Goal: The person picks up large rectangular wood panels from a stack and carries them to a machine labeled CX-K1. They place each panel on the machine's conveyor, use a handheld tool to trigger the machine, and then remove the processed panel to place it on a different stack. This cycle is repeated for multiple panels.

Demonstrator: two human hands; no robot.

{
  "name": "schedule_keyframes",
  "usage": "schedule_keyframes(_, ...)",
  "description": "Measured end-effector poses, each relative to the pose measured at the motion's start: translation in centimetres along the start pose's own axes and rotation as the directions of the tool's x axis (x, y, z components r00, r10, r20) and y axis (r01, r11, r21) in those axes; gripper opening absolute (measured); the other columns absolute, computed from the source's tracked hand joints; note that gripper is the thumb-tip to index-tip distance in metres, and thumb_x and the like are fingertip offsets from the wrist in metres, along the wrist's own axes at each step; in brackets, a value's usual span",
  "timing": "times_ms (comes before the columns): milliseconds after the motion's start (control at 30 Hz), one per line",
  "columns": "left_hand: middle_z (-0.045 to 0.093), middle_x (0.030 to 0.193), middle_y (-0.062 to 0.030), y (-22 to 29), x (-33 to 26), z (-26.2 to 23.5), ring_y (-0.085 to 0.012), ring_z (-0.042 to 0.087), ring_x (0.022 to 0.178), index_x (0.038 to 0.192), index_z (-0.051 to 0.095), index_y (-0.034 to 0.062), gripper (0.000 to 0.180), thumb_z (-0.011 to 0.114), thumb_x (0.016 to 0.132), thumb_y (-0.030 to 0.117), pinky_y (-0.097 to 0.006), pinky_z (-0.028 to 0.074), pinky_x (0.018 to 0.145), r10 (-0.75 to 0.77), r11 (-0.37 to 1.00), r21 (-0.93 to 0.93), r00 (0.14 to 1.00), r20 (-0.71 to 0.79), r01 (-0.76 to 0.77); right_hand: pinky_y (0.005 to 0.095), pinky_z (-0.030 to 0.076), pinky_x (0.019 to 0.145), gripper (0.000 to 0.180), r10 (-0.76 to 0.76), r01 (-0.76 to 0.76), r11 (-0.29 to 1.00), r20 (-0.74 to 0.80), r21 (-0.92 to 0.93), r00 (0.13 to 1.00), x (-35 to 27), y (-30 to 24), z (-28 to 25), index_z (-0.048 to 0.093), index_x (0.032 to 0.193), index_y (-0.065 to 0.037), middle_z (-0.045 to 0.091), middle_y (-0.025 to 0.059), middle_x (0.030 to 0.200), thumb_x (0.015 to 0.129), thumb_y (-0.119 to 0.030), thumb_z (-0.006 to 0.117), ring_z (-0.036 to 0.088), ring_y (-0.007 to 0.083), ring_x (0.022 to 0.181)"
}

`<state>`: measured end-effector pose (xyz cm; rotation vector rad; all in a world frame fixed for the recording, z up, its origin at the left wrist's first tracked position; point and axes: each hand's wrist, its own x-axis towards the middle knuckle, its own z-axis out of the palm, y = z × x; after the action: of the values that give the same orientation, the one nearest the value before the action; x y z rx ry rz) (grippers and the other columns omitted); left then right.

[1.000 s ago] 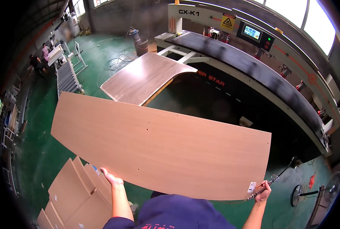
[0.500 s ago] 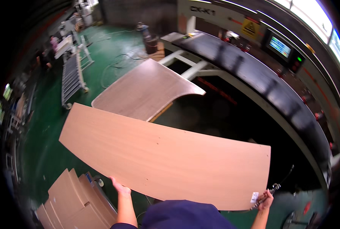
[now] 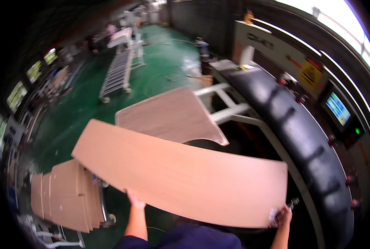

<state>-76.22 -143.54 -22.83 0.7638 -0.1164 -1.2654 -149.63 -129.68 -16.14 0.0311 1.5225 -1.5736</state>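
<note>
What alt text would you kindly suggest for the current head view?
A person's left hand and right hand support a long, light-brown board, the right also gripping a blurred metallic object. Beyond is a darker panel; stacked brown sheets lie lower left, a machine with a lit screen stands right.

A long tan panel (image 3: 185, 174) spans the near middle — the left hand (image 3: 136, 201) at its near edge, the right hand (image 3: 284, 216) at its near right corner, gripping a blurred metal tool (image 3: 294, 203). Stacked tan panels (image 3: 66, 195) lie left; beyond, a brown board (image 3: 164, 118) — and far left, a roller conveyor (image 3: 116, 72). A dark-bedded machine (image 3: 293, 99) curves along the right.
</note>
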Motion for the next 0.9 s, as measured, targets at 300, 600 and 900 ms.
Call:
schedule_keyframes(300, 0.033, 0.154, -0.0071, -5.4, 2.3, 5.6, -0.0305, 0.031, 0.141, 0.15, 0.031, 0.0094, 0.076, 0.026, 0.098, 0.064, -0.045, 0.027, 0.116, 0.018, 0.998, -0.061, 1.0, -0.019, -0.02, 0.03, 0.047, 0.054, 0.023, 0.097, -0.094, 0.993, 0.044, -0.078, 0.994, 13.4, -8.6, 8.0, 0.057, 0.074, -0.01, 0.057, 0.0029, 0.062, 0.089, -0.026, 0.063, 0.058, 0.018, 0.056)
schedule_keyframes(600, 0.04, 0.151, -0.0073, -8.2, 2.0, 10.1, -0.0329, 0.037, 0.137, 0.149, 0.034, 0.0119, 0.078, 0.03, 0.095, 0.067, -0.051, 0.032, 0.112, 0.077, 0.982, -0.166, 0.995, -0.065, -0.087, 0.0313, 0.039, 0.046, 0.024, 0.112, -0.115, 0.982, -0.024, -0.148, 0.993, 21.6, -11.7, 16.1, 0.051, 0.064, -0.013, 0.049, 0.0016, 0.056, 0.083, -0.021, 0.063, 0.051, 0.0181, 0.05)
schedule_keyframes(900, 0.029, 0.157, -0.0063, -11.5, 2.5, 12.8, -0.0298, 0.03, 0.142, 0.153, 0.025, 0.013, 0.08, 0.019, 0.096, 0.07, -0.046, 0.028, 0.115, 0.159, 0.983, -0.053, 0.964, -0.215, -0.174, 0.0286, 0.042, 0.075, 0.022, -0.42, 0.421, 0.854, 0.073, -0.306, 0.905, 18.5, -9.1, 13.5, 0.057, 0.09, -0.008, 0.052, -0.0012, 0.078, 0.092, -0.028, 0.065, 0.05, 0.0124, 0.074)
